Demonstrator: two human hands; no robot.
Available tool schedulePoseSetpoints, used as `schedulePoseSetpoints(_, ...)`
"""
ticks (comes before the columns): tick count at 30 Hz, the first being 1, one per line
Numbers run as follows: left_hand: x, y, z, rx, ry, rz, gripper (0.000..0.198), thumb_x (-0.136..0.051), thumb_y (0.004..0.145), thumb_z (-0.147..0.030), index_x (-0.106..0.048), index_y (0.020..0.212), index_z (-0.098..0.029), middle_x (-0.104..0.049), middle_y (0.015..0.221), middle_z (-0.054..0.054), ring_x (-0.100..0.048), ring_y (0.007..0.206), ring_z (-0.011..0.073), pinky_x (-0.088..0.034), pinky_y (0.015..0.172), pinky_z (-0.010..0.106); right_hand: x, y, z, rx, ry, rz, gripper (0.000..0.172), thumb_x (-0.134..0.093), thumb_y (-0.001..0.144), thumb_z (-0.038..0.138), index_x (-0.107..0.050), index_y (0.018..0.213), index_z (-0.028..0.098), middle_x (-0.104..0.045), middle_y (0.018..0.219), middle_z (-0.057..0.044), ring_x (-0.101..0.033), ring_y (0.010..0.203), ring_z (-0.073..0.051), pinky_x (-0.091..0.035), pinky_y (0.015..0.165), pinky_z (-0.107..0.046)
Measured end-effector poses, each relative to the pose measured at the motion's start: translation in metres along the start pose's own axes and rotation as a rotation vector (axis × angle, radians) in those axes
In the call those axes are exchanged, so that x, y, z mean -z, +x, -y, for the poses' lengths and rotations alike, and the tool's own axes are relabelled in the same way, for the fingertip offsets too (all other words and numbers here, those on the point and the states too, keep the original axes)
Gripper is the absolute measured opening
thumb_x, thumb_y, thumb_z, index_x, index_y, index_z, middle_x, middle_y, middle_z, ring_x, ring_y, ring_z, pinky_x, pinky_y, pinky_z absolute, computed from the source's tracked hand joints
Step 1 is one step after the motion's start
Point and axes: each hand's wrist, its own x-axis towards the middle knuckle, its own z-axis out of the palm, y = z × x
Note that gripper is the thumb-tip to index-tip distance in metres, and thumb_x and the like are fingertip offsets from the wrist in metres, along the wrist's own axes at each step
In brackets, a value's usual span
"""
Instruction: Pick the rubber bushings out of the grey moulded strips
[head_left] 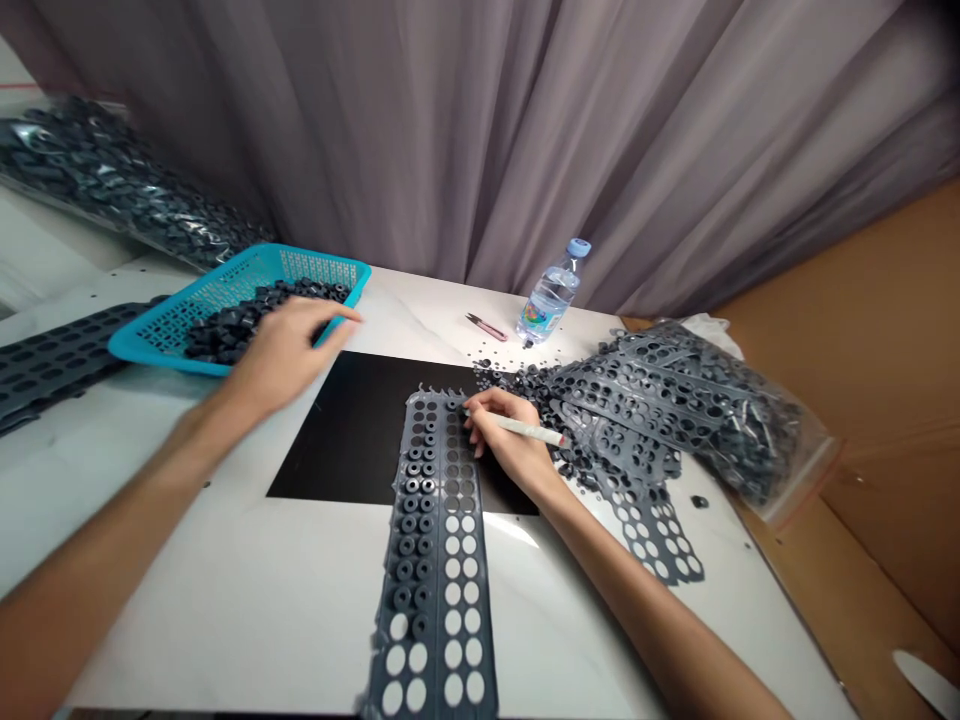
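I have the left hand (289,350) over the near right side of the turquoise basket (129,343), its fingers loosely parted with nothing visible between them. Small dark rubber pieces (225,332) lie heaped in that basket. My right hand (523,458) is grasping a white pen (529,430) with a reddish end, its fingertips at the upper right of the dark grey perforated strip (439,560). That strip runs lengthwise toward me, its far part on the black mat (337,440) and its near part on the white bench (262,600). I count 4 columns of holes: rings fill much of the 2 left columns, while the 2 right columns show mostly open holes. Right of the hand I see a heap of perforated sheets (600,385) and crumbs, beside a clear plastic bag (757,440) of dark pieces. Farther back are pink-handled snips (491,329) and a water bottle (553,295) with a blue cap, near the grey curtain (450,130).
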Motion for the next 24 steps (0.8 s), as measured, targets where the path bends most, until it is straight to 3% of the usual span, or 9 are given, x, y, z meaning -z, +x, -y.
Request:
schedulePoseSetpoints(4, -0.047, -0.006, -0.051, -0.145, -0.279, 0.398, 0.022, -0.059, 0.102, -0.036, -0.074, 0.112, -0.024, -0.075, 0.115, 0.002, -0.071, 0.098, 0.0191, -0.052, 0.094, 0.031, -0.003, 0.005, -0.008, -0.026, 0.082, 0.021, 0.020, -0.064, 0.091, 0.036, -0.067, 0.092, 0.016, -0.068, 0.074, -0.002, -0.063, 0.053, -0.012, -0.054, 0.045, -0.021)
schedulePoseSetpoints(7, -0.065, -0.014, -0.068, -0.160, -0.365, 0.500, 0.021, -0.058, 0.103, -0.030, -0.072, 0.116, -0.022, -0.073, 0.113, 0.004, -0.070, 0.098, 0.0193, -0.053, 0.089, 0.031, -0.003, 0.006, -0.012, -0.020, 0.090, 0.025, 0.020, -0.064, 0.091, 0.036, -0.067, 0.093, 0.016, -0.069, 0.074, -0.002, -0.063, 0.053, -0.012, -0.054, 0.045, -0.021)
schedulePoseSetpoints(15, -0.071, -0.023, -0.068, -0.218, -0.263, 0.425, 0.023, -0.053, 0.106, -0.028, -0.071, 0.119, -0.022, -0.070, 0.115, 0.007, -0.067, 0.111, 0.0232, -0.051, 0.097, 0.035, -0.003, 0.007, -0.017, 0.000, 0.093, 0.028, 0.020, -0.064, 0.092, 0.038, -0.066, 0.092, 0.018, -0.070, 0.076, -0.002, -0.063, 0.053, -0.012, -0.053, 0.045, -0.022)
schedulePoseSetpoints(21, -0.089, -0.029, -0.076, -0.304, -0.140, 0.346, 0.022, -0.051, 0.106, -0.027, -0.073, 0.107, -0.021, -0.071, 0.109, 0.006, -0.067, 0.102, 0.0243, -0.050, 0.094, 0.038, -0.004, 0.005, -0.013, 0.016, 0.016, 0.022, 0.019, -0.063, 0.093, 0.038, -0.066, 0.091, 0.019, -0.067, 0.070, 0.000, -0.059, 0.051, -0.012, -0.049, 0.045, -0.021)
schedulePoseSetpoints(24, -0.088, -0.025, -0.079, -0.137, -0.311, 0.198, 0.022, -0.053, 0.105, -0.027, -0.072, 0.097, -0.019, -0.072, 0.102, 0.006, -0.068, 0.095, 0.0226, -0.050, 0.094, 0.039, -0.006, 0.001, -0.009, 0.032, -0.081, -0.002, 0.018, -0.062, 0.094, 0.036, -0.067, 0.090, 0.020, -0.063, 0.064, 0.002, -0.057, 0.050, -0.012, -0.046, 0.045, -0.021)
